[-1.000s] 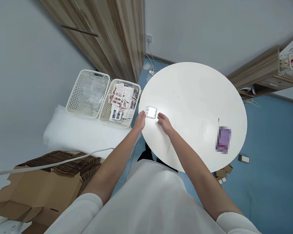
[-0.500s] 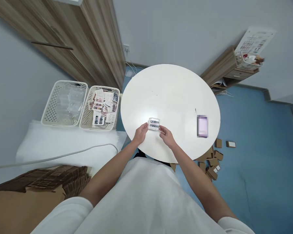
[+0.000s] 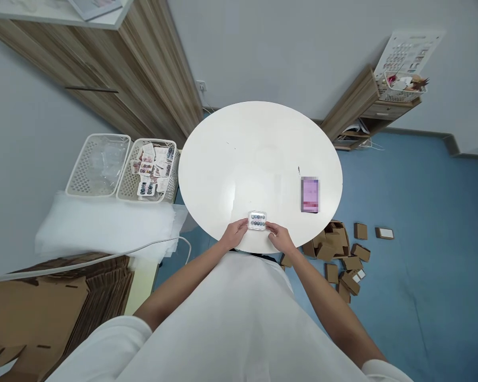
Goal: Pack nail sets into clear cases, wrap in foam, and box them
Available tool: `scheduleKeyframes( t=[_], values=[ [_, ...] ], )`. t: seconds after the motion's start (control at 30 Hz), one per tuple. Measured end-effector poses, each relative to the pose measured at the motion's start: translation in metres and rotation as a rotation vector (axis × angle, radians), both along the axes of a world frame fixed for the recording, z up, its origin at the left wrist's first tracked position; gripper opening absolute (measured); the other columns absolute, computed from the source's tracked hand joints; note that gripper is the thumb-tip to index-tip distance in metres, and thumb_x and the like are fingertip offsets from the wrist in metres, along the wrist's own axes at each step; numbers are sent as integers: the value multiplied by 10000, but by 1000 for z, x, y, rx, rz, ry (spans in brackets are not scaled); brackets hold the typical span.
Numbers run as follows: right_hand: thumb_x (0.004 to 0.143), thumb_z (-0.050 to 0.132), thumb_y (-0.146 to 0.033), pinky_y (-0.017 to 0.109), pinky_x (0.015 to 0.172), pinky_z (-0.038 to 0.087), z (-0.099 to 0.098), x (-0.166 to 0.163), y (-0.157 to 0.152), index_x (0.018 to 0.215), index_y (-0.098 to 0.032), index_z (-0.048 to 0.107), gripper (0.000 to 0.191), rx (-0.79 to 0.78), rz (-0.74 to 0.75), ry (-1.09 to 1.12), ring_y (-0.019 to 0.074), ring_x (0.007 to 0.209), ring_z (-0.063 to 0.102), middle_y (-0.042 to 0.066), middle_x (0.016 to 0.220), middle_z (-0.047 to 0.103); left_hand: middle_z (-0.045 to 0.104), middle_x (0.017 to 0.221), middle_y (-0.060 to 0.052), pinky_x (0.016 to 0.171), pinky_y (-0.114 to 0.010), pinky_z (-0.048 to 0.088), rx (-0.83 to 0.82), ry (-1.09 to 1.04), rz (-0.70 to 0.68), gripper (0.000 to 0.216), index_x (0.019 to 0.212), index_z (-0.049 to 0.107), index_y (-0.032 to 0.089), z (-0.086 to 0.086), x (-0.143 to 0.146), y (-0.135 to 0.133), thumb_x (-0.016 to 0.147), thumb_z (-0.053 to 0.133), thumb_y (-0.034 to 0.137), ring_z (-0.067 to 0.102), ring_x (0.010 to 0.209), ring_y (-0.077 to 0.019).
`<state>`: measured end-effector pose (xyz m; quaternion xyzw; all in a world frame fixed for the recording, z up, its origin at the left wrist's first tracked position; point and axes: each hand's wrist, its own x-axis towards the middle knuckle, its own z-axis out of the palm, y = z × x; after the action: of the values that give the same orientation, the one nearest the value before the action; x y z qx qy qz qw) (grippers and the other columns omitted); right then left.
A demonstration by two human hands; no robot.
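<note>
A small clear plastic case (image 3: 257,228) is held near the front edge of the round white table (image 3: 258,132). Inside it, a white card carries two rows of small shiny dark and grey ovals that look like press-on nails. The fingertips of my left hand (image 3: 235,233) close on the case's left side. On its right side, the fingers of my right hand (image 3: 279,237) grip the edge. Whether the case rests on the tabletop or hovers just above it, I cannot tell.
A pixelated purple rectangular object (image 3: 310,195) lies on the table's right. Left stand a white basket of nail cards (image 3: 169,199) and a basket of clear plastic pieces (image 3: 74,175), behind white foam sheets (image 3: 103,223). Small cardboard boxes (image 3: 332,273) litter the floor at right.
Both hands have brought the clear case closer to the table's front edge, keeping their grip. The whole view has shifted, so the table appears further left.
</note>
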<state>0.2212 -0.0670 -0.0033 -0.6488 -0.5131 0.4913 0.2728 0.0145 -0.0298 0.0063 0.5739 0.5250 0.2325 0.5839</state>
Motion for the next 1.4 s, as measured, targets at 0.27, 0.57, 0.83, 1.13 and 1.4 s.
scheduleKeyframes(
  t=[0.27, 0.57, 0.83, 1.13, 1.4],
  values=[
    [669, 415, -63, 328, 954, 415, -9, 4, -10, 1157, -197, 538, 520, -21, 129, -80, 158, 1050, 555, 32, 1155, 588, 591, 1143, -40, 884, -307, 439, 74, 188, -53, 384, 1158, 523, 171, -7, 9, -21, 798, 391, 198, 559, 1010, -171],
    [734, 552, -254, 433, 913, 389, -6, -2, -7, 1182, -180, 473, 462, 244, 324, -518, 270, 1149, 415, 126, 1267, 439, 485, 1172, -123, 905, -405, 401, 478, 564, -267, 591, 1217, 421, 166, -11, 5, -10, 676, 609, 313, 451, 1088, -264],
    [625, 708, -343, 440, 835, 403, -14, -1, 21, 1116, -214, 439, 574, 366, 644, -704, 301, 1145, 387, 129, 1327, 356, 321, 1351, -141, 951, -421, 330, 622, 579, -597, 718, 1241, 358, 215, -20, 2, 6, 623, 704, 328, 349, 1200, -287],
    [743, 582, -237, 406, 789, 442, -18, -2, 25, 1072, -164, 432, 368, 466, 793, -825, 286, 1045, 482, 182, 1286, 393, 391, 1271, -138, 845, -383, 391, 732, 615, -653, 464, 1185, 386, 208, -26, 2, 14, 756, 559, 244, 442, 1081, -256],
    [736, 517, -172, 406, 843, 424, -16, -7, 26, 1071, -131, 431, 348, 428, 768, -856, 288, 1077, 476, 207, 1313, 372, 342, 1316, -146, 851, -389, 369, 739, 665, -687, 613, 1256, 316, 198, -22, 2, 13, 724, 566, 372, 416, 1100, -278]
  ],
)
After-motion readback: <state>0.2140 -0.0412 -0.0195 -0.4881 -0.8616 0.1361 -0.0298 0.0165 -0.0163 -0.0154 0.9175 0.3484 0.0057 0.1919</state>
